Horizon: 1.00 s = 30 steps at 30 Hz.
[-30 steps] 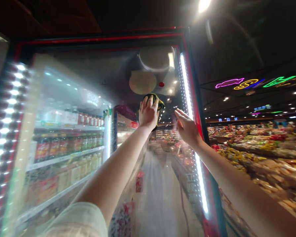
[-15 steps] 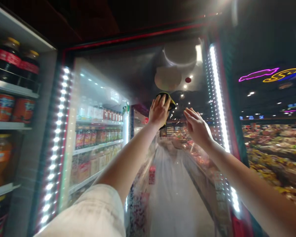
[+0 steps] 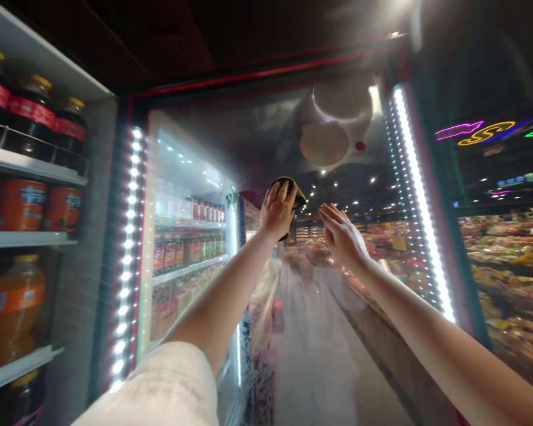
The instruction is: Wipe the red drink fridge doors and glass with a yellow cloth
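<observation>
My left hand (image 3: 278, 210) is pressed over a black cloth with a yellow edge (image 3: 296, 200), which lies against the glass door (image 3: 266, 139). Its fingers spread across the cloth, and part of the cloth is hidden beneath them. To the right, my right hand (image 3: 343, 234) is raised near the glass with its fingers stretched out and nothing in it. I cannot tell whether it touches the pane. A reflection of a person in pale clothing (image 3: 315, 337) appears in the glass below my hands.
Bright LED strips (image 3: 128, 254) run down both sides of the door. At the left, open cooler shelves (image 3: 31, 238) hold cola bottles (image 3: 31, 112), orange cans (image 3: 22, 205) and an orange drink bottle (image 3: 15, 313). Produce displays (image 3: 506, 266) and neon signs stand off to the right.
My left hand and the cloth have shifted left across the glass, and my right hand has also moved left. The view has turned slightly left, showing more of the drink shelves.
</observation>
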Available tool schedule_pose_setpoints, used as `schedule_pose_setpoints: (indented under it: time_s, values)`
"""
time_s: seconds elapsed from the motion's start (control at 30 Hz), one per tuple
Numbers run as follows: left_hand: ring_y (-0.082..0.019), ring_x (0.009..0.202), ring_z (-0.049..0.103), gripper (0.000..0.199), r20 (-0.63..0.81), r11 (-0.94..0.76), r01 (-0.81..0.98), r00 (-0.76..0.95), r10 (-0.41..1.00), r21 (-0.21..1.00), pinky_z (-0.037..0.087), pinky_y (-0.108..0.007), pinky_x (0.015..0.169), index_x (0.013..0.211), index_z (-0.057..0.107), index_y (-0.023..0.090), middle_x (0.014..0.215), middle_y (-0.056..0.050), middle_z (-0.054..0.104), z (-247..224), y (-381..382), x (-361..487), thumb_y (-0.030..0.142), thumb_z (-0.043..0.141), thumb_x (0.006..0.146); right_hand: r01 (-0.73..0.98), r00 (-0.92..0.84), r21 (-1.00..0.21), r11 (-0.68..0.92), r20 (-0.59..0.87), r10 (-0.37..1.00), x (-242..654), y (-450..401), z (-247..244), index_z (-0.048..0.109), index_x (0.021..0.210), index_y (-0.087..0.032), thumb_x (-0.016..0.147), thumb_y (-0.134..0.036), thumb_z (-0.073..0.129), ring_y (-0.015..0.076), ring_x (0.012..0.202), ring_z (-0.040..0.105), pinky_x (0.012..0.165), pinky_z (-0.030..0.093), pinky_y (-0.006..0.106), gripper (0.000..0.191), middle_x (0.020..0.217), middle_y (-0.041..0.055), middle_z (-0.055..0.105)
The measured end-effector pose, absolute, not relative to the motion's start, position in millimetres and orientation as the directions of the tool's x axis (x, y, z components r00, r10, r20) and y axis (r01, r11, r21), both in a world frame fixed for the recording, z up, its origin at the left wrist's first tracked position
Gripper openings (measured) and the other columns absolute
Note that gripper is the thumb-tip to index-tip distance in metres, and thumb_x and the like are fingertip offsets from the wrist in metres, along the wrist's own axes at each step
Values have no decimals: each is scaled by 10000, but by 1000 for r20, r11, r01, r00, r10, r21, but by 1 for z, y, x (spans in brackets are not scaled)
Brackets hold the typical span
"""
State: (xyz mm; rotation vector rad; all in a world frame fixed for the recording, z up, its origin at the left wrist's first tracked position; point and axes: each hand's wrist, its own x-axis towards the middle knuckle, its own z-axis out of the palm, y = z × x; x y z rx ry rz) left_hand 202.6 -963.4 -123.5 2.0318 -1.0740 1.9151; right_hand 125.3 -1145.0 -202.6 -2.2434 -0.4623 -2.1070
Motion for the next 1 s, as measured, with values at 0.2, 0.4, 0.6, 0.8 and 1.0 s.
schedule_pose_setpoints:
  time_s: [0.2,0.4,0.6,0.8,1.0]
  values:
    - [-370,1530,258,710,966,-779,-583,-42,-254,-230,249,-541,1252,1558,363,142,1636,-164,345,-173,-898,237,169,604,890,183,106,181,-966,973,203,139,-1096,-218,556,1442,-145,927,-91,434,261,1510,348,1227,361,504,531,1564,118,470]
    - [-314,1541,251,624,868,-669,-584,-135,-478,-459,252,-518,1257,1548,389,194,1619,-116,398,-221,-887,242,148,507,937,151,168,208,-966,958,233,156,-1053,-226,491,1497,-176,901,-85,463,254,1526,314,1254,309,507,604,1593,92,433]
    - [-316,1534,267,642,898,-706,-585,-94,-430,-399,262,-504,1253,1551,384,193,1639,-111,361,-163,-846,255,154,531,927,102,169,174,-980,967,189,174,-1021,-222,525,1470,-161,892,-79,459,272,1513,340,1245,316,520,587,1597,110,421]
    - [-343,1543,230,695,979,-789,-592,2,-204,-163,257,-515,1254,1569,344,173,1650,-133,328,-189,-790,281,181,571,912,103,153,192,-976,967,206,190,-991,-234,508,1484,-170,879,-67,457,274,1507,351,1229,336,537,616,1580,120,447]
    - [-315,1534,259,654,923,-732,-582,-88,-375,-354,260,-502,1256,1560,363,181,1637,-108,365,-186,-789,285,176,525,927,105,112,224,-969,965,235,208,-957,-228,535,1457,-133,883,-63,440,297,1498,366,1209,364,564,586,1572,155,447]
